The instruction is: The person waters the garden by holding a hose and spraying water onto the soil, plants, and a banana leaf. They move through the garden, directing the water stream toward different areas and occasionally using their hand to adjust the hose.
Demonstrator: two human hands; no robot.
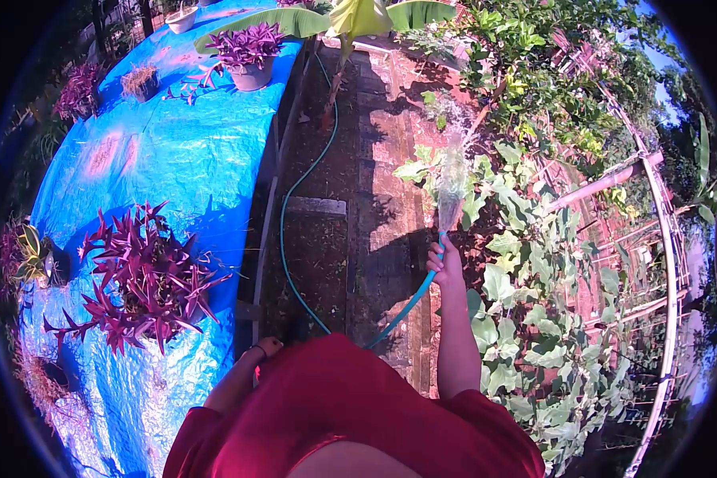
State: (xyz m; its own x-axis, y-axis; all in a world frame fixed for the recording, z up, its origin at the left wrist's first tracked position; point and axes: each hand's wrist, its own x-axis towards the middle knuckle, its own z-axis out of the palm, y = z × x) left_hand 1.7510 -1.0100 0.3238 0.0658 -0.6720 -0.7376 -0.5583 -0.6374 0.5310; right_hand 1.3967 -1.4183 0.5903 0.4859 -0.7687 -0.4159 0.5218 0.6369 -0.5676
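Observation:
My right hand is closed around the end of a green garden hose, held out ahead of me. A spray of water fans out from the hose tip toward the leafy plants. The hose runs back toward my body and passes out of sight behind the red shirt. Close to my waist on the left is my left hand, with a dark band at the wrist. Shadow and the shirt hide most of its fingers, so I cannot make out their pose or anything in them.
A blue tarp covers a raised surface on the left, bearing several potted purple plants. More of the hose curves along the brick path. Broad-leaved plants crowd the right, beside a pole fence. A banana plant stands ahead.

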